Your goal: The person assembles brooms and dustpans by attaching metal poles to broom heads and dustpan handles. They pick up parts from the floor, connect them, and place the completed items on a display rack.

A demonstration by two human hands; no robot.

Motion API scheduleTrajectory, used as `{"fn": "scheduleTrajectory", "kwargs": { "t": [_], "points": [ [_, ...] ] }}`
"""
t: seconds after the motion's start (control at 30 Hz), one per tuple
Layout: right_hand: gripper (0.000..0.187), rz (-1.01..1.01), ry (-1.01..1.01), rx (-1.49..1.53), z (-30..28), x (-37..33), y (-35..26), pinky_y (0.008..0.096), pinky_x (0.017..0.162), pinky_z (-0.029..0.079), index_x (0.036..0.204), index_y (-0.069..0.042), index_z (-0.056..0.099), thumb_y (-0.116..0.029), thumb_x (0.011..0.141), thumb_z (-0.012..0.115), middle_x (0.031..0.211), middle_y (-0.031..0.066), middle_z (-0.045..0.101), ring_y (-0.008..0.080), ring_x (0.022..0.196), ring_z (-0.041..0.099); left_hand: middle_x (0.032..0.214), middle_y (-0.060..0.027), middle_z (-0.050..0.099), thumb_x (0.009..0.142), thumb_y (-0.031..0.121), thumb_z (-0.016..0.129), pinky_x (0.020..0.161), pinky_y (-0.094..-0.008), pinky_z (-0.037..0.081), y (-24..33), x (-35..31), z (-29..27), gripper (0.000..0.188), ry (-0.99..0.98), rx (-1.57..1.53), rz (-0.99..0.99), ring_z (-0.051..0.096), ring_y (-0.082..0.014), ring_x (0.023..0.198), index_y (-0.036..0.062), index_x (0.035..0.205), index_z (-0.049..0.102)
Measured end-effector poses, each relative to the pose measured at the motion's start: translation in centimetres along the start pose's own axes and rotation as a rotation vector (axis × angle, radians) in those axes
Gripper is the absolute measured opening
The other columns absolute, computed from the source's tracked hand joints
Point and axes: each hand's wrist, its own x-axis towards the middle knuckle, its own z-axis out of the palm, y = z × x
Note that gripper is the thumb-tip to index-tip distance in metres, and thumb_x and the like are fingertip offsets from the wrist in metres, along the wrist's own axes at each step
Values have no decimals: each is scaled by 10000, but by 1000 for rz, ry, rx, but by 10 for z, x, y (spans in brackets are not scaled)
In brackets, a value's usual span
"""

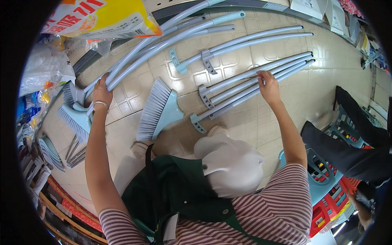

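Now, left hand (103, 94) out at left, fingers curled round bundled broom handles (163, 43), just above bristled heads (74, 121). Right hand (268, 87) over fanned grey-blue poles (243, 76) lying on tiled floor (261, 128), fingers drawn narrow; gripping or merely touching, cannot tell. Loose broom head (169, 114), pale blue, between hands. Upper left: yellow-and-white package (122, 22), big red lettering, barcode.

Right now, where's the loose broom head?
The broom head is on the floor, just left of centre in the head view, between the left hand and the pole brackets.
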Motion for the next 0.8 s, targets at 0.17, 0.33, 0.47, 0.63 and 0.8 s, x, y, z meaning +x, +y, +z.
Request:
{"fn": "scheduleTrajectory", "kwargs": {
  "t": [0.17,0.33,0.47,0.63,0.8],
  "points": [
    [208,-117,-80,-101,26,-21,10,406,717,503,961,-43,604,-6,761,562,920,137,610,324,855,598,1221,-155,509,648,100,765,958,-443,378,28,-11,-10,864,-42,120,-116,477,-358,1139,184,1380,314],
    [227,-241,-89,-65,49,-30,-1,398,703,495,965,-36,591,23,746,586,897,134,596,323,821,592,1227,-187,471,642,13,718,974,-436,364,48,-36,-19,779,349,33,78,443,-374,1146,83,1327,354],
    [195,-183,-173,-76,49,-45,-11,409,753,505,942,-54,598,-14,758,546,927,136,597,321,912,579,1197,-202,475,637,-70,637,967,-429,373,84,-78,-6,614,235,-216,345,459,-380,1123,15,1212,438],
    [207,-233,-112,-136,59,-53,-5,413,751,504,946,-39,571,-1,747,530,957,147,574,333,911,574,1258,-166,442,708,-27,583,962,-437,387,133,-143,46,539,-305,-318,608,430,-352,1170,60,1224,453],
    [273,-210,-12,-228,71,-40,7,413,755,480,1001,-56,551,31,745,513,954,138,546,347,893,547,1454,-109,210,709,27,631,997,-529,338,162,-163,77,707,-410,69,499,247,-294,1329,207,1343,377]
  ]
}}
